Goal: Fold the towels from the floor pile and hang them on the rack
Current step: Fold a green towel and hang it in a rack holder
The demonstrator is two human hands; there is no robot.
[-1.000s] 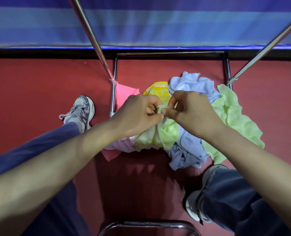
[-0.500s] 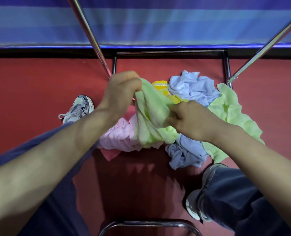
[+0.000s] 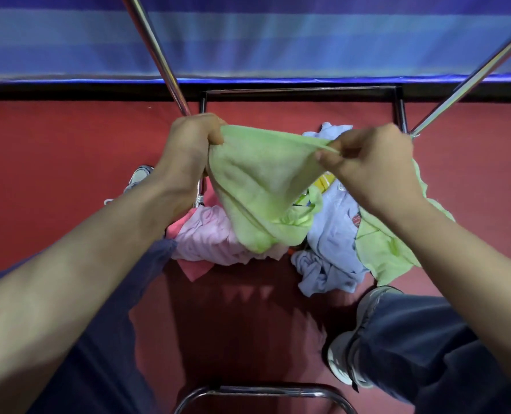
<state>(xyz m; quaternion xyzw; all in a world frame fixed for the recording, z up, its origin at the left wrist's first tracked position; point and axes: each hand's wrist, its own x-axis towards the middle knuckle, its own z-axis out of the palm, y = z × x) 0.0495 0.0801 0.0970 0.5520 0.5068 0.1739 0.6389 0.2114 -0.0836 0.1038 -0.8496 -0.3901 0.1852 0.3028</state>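
Head view. In the centre of the frame you hold a light green terry towel [image 3: 260, 186] raised above the floor pile, stretched by its top edge between both hands. Your left hand [image 3: 188, 144], upper centre-left, has its fingers curled round one corner in a full grip. Your right hand [image 3: 370, 165], upper centre-right, pinches the other end of that edge between thumb and fingers. The edge runs fairly taut, but the body of the towel sags in a bunched pouch (far from flat). I cannot tell whether its lowest fold touches the pale pink towel [image 3: 206, 234] beneath it.

The rest of the pile lies on the red floor [image 3: 54, 162] mid-frame. A crumpled pale blue towel [image 3: 332, 234] sits lower right of centre and a second green towel [image 3: 382, 243] lies under your right forearm. A yellow printed cloth [image 3: 324, 182] peeks out just beside your right hand. The chrome tube rack [image 3: 155, 52] sends slanted bars in from the upper left and upper right, and no bar in view carries a towel.

You seem to be opening this towel out before its first fold, so the task looks barely begun. Next you will likely need to spread your hands wider so the cloth hangs flat. Then bring the corners together evenly, keeping the hem clear of the pile so nothing drags along.
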